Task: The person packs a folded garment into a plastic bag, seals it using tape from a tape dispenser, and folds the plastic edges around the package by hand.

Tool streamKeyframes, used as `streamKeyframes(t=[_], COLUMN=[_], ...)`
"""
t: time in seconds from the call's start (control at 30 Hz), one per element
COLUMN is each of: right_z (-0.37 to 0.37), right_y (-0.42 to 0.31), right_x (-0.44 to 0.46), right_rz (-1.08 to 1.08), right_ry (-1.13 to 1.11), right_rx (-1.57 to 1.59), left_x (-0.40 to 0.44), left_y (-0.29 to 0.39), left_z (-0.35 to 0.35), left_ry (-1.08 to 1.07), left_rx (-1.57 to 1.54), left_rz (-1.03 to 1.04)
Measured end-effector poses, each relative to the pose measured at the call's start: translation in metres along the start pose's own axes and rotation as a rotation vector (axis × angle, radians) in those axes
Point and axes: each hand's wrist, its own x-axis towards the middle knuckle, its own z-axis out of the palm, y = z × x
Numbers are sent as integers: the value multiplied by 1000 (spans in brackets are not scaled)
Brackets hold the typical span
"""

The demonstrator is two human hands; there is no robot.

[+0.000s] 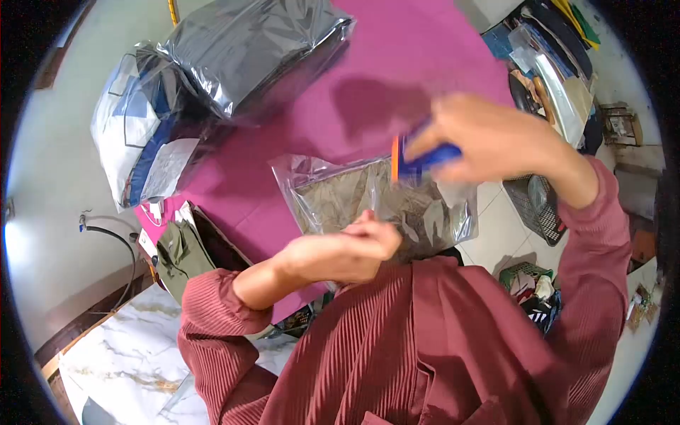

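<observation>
A clear plastic bag (340, 191) with folded brown-grey cloth inside lies at the near edge of the pink table surface (418, 42). My left hand (347, 248) is over the bag's near side, its fingers curled together; what they hold, if anything, is too small to tell. My right hand (489, 138) is above the bag's far right part, blurred by motion, with its fingers wrapped round a blue and orange tool (425, 159). The tool's orange edge faces left, and its exact kind cannot be made out.
Large plastic-wrapped dark (255, 57) and blue-white (142, 120) bundles stand at the far left. Olive folded clothes (185, 255) lie near left, above a marble-patterned surface (127, 354). At right are a dark basket (531, 205), a green basket (528, 273) and piled items (552, 78).
</observation>
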Motion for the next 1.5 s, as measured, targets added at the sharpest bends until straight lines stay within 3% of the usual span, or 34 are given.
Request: streamKeyframes(t=[0.03, 0.1, 0.13, 0.2, 0.27, 0.37, 0.4, 0.43, 0.53, 0.7, 0.9, 1.07, 1.2, 1.5], right_z=[-2, 9, 19, 48, 74, 96, 101, 97, 106, 125, 133, 126, 118, 114], right_y=[11, 56, 96, 188, 242, 248, 235, 208, 115, 27, 22, 36, 23, 47], right_x=[14, 58, 83, 121, 129, 122, 119, 114, 107, 127, 158, 169, 175, 177], right_rz=[50, 355, 344, 189, 285, 336, 232, 225, -31, -392, -444, -595, -503, -659], right_ry=[182, 490, 490, 839, 609, 530, 727, 752, 735, 696, 602, 712, 680, 606], right_rx=[-123, -565, -557, -737, -731, -761, -839, -896, -220, 456, 520, 402, 678, 570], left_x=[-2, -18, -27, -42, -47, -47, -47, -47, -44, -34, -35, -44, -44, -53], left_y=[-1, -26, -22, -2, 4, 14, 17, 22, 31, 35, 36, 45, 51, 59], left_z=[3, -5, -5, -6, 0, 9, 12, 14, 20, 27, 35, 41, 44, 37], left_ry=[-24, -85, -96, -224, -228, -185, -189, -194, -206, -212, -286, -287, -259, -341], left_rx=[-5, -8, -13, 93, 76, -6, -11, -56, -193, -374, -449, -594, -663, -670], left_rz=[-40, -209, -206, -594, -660, -874, -877, -961, -1206, -1417, -1504, -1566, -1624, -1554])
